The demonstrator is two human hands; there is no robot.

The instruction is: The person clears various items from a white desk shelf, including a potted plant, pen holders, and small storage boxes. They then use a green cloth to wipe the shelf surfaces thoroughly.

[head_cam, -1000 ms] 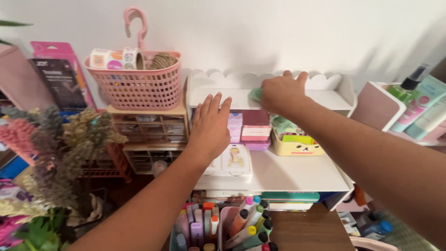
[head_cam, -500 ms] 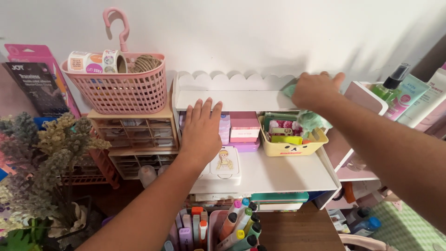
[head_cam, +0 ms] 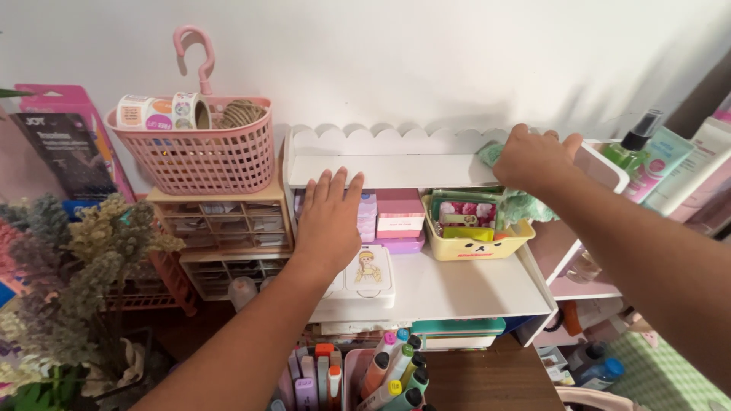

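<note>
Head view, sweeping from the left: dried pastel flowers [head_cam: 68, 259] fill the near corner, and behind them a pink slatted plastic basket with a hook handle [head_cam: 194, 148] sits on a small beige drawer unit [head_cam: 225, 228], with sticker rolls and a twine spool inside the basket. Next comes the white two-tier desk shelf with a scalloped back edge [head_cam: 381, 164]. The left hand [head_cam: 327, 221] is stretched out flat over the lower tier, palm down, fingers straight and slightly fanned, grip fully spread and holding nothing; the fingertips reach to the front lip of the upper tier, and whether they actually touch it I cannot tell. Under its wrist lies a white rectangular case with a cartoon girl on the lid [head_cam: 365, 270]. Just right of the hand, stacked pink and purple boxes [head_cam: 400, 217], then a yellow bear-faced bin [head_cam: 476, 236] stuffed with small items. Now the right hand [head_cam: 537, 156], at the far right end of the top tier: fingers curled down, grip pressed onto a crumpled mint-green cloth [head_cam: 518, 204], which bunches under the palm and trails down over the yellow bin. Farther right, a green spray bottle [head_cam: 636, 148] stands on a pink-sided rack.
</note>
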